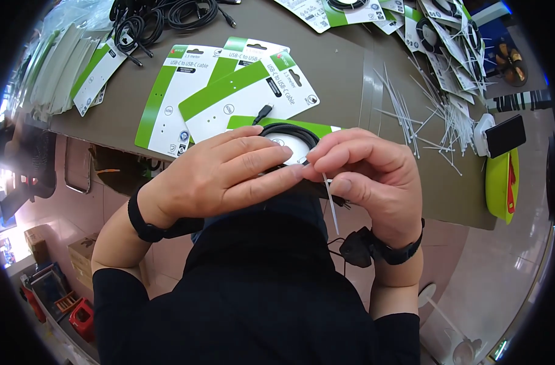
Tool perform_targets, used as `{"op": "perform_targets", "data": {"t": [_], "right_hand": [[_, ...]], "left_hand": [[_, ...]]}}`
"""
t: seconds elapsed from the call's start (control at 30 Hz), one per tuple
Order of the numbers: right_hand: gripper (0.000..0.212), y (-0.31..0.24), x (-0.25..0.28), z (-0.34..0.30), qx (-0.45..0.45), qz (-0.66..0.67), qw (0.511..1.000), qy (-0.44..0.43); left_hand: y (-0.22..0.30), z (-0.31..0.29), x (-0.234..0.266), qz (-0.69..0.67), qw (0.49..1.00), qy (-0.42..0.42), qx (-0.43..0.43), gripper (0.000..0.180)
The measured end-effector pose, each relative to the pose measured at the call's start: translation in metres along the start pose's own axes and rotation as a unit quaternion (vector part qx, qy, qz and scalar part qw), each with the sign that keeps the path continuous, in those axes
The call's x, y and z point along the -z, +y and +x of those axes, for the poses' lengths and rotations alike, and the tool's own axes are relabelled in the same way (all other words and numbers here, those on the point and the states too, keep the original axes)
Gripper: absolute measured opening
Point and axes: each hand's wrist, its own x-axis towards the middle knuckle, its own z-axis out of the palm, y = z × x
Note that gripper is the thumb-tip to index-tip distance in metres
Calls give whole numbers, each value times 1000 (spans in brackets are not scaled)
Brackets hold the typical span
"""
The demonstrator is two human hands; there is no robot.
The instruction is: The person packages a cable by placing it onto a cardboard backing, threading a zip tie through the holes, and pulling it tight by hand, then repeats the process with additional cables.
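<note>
Near the table's front edge, a black coiled cable (299, 130) lies against a white and green packaging card (329, 128), one plug pointing up and away. My left hand (226, 170) holds the coil and card, its fingers laid across them; its thumb is hidden. To the right of the coil, my right hand (381, 173) has a thin white cable tie (331, 207) at its curled fingers, with the tie's tail hanging below. The tie's upper end is beside the coil and the left fingertips; whether it passes through the card cannot be made out.
Printed cards (229, 91) overlap beyond my hands. Loose cable ties (405, 115) lie to the right, beside packed cards with cables (435, 42). Black cables (162, 24) and stacked plastic sleeves (52, 73) sit far left. A yellow-green bin (499, 188) hangs at the right edge.
</note>
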Motion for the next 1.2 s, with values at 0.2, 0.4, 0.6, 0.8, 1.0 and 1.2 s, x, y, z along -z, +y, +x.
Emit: {"op": "perform_targets", "data": {"t": [0.2, 0.4, 0.6, 0.8, 1.0, 1.2], "right_hand": [[15, -2, -1, 16, 20, 4, 999, 29], [17, 9, -1, 28, 106, -206, 972, 47], [16, 14, -3, 29, 218, -370, 900, 66], [16, 13, -5, 28, 263, -433, 858, 88], [15, 14, -4, 27, 257, -445, 854, 81], [16, 14, -3, 23, 265, -470, 840, 62]], "left_hand": [[-8, 1, 1, 11, 1000, 19, -20, 38], [-14, 1, 5, -17, 1000, -18, -16, 36], [-13, 6, 5, -24, 999, -23, -3, 36], [-13, 9, 3, -21, 999, -30, 6, 33], [-13, 10, 3, -39, 999, -28, 19, 33], [-16, 10, 1, -53, 998, -19, 20, 34]]}}
